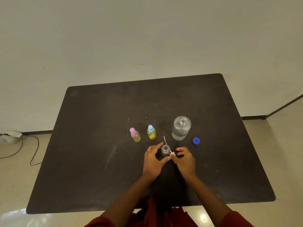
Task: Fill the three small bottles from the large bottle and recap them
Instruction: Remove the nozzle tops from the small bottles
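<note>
While the left hand (152, 158) cupped the uncapped clear small bottle (165, 149) near the table's (91, 145) centre, the right hand (185, 158) pinched its pale spray cap (172, 155) with thin tube. 2 capped yellow bottles (151, 132) stood behind; round large bottle (181, 128) open, part-full of clear liquid, blue cap (196, 141) beside it.

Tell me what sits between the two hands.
In the head view, the uncapped small clear bottle stands between the left hand and right hand.

Matt table (98, 145), seemingly clear-plastic large bottle (181, 128)
</note>
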A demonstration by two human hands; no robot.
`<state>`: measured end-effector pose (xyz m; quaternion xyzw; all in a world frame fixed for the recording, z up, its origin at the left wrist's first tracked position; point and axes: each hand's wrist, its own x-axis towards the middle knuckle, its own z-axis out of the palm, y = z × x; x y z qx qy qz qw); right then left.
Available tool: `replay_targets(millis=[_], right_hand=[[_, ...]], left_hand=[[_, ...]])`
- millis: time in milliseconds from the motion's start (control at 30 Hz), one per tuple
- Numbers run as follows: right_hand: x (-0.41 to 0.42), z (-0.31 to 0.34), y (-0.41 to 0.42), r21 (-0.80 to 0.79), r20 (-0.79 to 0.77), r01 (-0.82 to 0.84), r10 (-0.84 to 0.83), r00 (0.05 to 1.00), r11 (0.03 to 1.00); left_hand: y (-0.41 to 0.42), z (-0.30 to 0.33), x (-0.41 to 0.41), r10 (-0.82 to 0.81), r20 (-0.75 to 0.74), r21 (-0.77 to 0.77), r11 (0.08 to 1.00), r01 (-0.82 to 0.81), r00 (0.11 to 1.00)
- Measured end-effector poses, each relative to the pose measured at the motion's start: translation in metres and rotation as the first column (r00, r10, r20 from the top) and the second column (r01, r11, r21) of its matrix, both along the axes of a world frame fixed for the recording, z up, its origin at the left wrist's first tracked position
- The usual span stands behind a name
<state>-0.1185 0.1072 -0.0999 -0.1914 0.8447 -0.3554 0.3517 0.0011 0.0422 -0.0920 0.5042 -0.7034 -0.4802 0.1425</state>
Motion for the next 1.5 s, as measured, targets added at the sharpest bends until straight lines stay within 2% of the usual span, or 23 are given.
replay_targets(millis=[267,467,567,633,700,800,900,1033,1133,1233,1333,1500], right_hand=[[0.001,0.001,0.003,-0.025,-0.027,0.0,-0.001,1.0,1.0],[0.006,0.026,0.009,-0.14,-0.131,0.106,-0.124,0.984,0.984],[0.013,0.05,-0.001,-0.299,-0.265,0.014,-0.097,0.959,0.954],[0.016,0.066,-0.016,-0.397,-0.37,-0.131,-0.028,0.929,0.909],[0.017,0.077,-0.037,-0.425,-0.449,-0.288,0.076,0.89,0.858],[0.015,0.084,-0.072,-0.323,-0.528,-0.462,0.248,0.812,0.826],[0.013,0.081,-0.098,-0.121,-0.56,-0.617,0.46,0.689,0.777],[0.01,0.075,-0.111,0.035,-0.522,-0.701,0.612,0.595,0.712],[0.009,0.075,-0.111,0.065,-0.497,-0.674,0.609,0.618,0.736],[0.007,0.082,-0.107,0.006,-0.501,-0.647,0.562,0.658,0.763],[0.006,0.097,-0.097,-0.081,-0.442,-0.63,0.539,0.717,0.772],[0.004,0.124,-0.08,-0.143,-0.395,-0.611,0.521,0.757,0.779]], left_hand=[[0.002,0.005,0.014,-0.045,0.066,0.04,0.998,0.042,0.997],[-0.003,0.01,0.032,0.019,0.076,0.073,0.997,-0.025,0.997],[-0.007,0.014,0.037,0.075,0.073,0.089,0.993,-0.082,0.994],[-0.01,0.017,0.038,0.097,0.061,0.102,0.989,-0.103,0.993],[-0.012,0.02,0.037,0.122,0.041,0.111,0.986,-0.126,0.992],[-0.015,0.024,0.035,0.155,0.014,0.107,0.982,-0.156,0.988],[-0.018,0.027,0.033,0.172,0.007,0.098,0.98,-0.171,0.985],[-0.02,0.029,0.034,0.19,-0.004,0.078,0.979,-0.189,0.982],[-0.021,0.028,0.035,0.203,-0.01,0.102,0.974,-0.201,0.979],[-0.02,0.028,0.034,0.203,-0.033,0.093,0.976,-0.199,0.979],[-0.018,0.031,0.03,0.197,-0.057,-0.016,0.98,-0.198,0.979],[-0.013,0.042,0.026,0.256,-0.066,-0.198,0.944,-0.264,0.964]])
